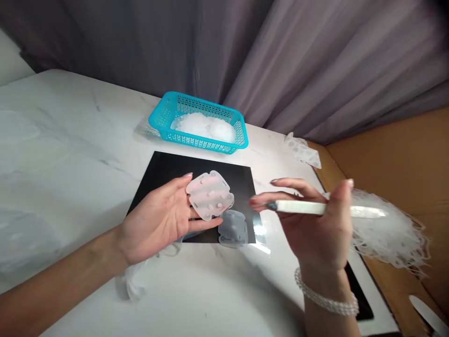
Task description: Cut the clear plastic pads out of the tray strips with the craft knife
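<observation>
My left hand (163, 217) is turned palm up and holds a translucent, frosted plastic piece (209, 195) with notched edges and small raised knobs. The thumb is at its upper left edge, with fingers underneath. A similar translucent piece (233, 228) lies just below it, on the front right part of a black mat (182, 164). To the right, my right hand (312, 220) holds a white pen-shaped tool (301, 207) across its fingers under the thumb. The tool's dark tip points left toward the held piece, apart from it. Its exact kind is unclear.
A turquoise basket (199, 143) with white translucent pieces stands behind the mat. At right are a tangled pile of clear strips (389, 234), a brown cardboard box (393, 145) and a crumpled dotted bag (302, 150). Clear scraps (135, 283) lie at the front left.
</observation>
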### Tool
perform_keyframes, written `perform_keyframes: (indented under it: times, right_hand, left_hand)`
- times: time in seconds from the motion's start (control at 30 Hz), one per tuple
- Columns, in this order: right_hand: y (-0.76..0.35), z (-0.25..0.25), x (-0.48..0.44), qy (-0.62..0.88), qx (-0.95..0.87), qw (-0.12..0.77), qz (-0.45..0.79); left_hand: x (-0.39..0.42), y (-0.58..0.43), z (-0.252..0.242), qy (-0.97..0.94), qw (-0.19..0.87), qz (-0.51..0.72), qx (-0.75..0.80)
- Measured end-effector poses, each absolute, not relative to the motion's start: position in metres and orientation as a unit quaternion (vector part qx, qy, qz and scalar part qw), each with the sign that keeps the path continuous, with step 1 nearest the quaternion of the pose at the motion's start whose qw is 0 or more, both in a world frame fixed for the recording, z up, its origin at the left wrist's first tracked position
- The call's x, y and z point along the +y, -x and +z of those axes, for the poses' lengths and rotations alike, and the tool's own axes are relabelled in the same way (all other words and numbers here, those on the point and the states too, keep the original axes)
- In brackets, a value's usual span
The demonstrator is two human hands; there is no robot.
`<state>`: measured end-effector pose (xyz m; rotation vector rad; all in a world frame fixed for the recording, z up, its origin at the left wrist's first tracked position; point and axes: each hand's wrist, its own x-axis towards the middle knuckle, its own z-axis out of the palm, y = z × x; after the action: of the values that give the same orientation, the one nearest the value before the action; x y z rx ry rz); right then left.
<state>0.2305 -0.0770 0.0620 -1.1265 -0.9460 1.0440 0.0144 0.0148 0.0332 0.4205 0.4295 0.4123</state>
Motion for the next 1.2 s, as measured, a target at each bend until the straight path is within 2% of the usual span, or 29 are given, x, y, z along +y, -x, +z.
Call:
perform_keyframes:
  times: [0.1, 0.2, 0.47, 1.03, 1.2]
  right_hand:
    - [-0.237, 0.055, -0.077, 0.534, -0.394, 0.651, 0.368]
    - [-0.232, 0.045, -0.076, 0.557, -0.394, 0.648, 0.339]
    - [-0.219, 0.033, -0.078, 0.602, -0.472, 0.592, 0.256]
    - [-0.219, 0.034, -0.078, 0.584, -0.429, 0.579, 0.374]
    - [-0.214, 0.03, -0.076, 0.572, -0.396, 0.546, 0.467]
  left_hand:
    - [0.014, -0.002, 0.03, -0.184, 0.95, 0.182, 0.177]
    - [0.01, 0.005, 0.028, -0.175, 0.957, 0.169, 0.159]
    - [0.005, 0.01, 0.029, -0.156, 0.971, 0.135, 0.122]
    - [-0.001, 0.013, 0.028, -0.136, 0.973, 0.126, 0.139]
    - [-0.001, 0.014, 0.028, -0.125, 0.975, 0.116, 0.139]
